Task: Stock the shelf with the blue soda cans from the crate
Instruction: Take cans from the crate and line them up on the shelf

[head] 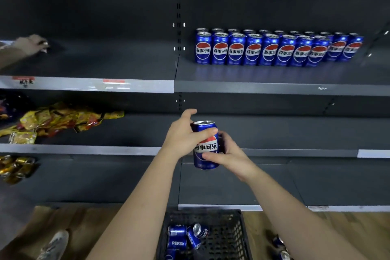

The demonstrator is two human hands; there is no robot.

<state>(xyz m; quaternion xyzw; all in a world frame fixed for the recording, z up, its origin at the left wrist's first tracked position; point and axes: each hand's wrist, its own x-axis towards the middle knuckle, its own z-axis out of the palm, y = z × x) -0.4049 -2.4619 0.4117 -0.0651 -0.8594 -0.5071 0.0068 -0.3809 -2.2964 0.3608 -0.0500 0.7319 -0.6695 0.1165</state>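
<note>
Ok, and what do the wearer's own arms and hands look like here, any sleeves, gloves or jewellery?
Two bare arms: the left forearm and right forearm show no sleeve anywhere in view. The left hand and right hand are ungloved, with no ring, watch or wristband visible. No markings or tattoos can be seen.

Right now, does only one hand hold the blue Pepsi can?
No, the left hand and the right hand both grip the upright blue Pepsi can.
</note>
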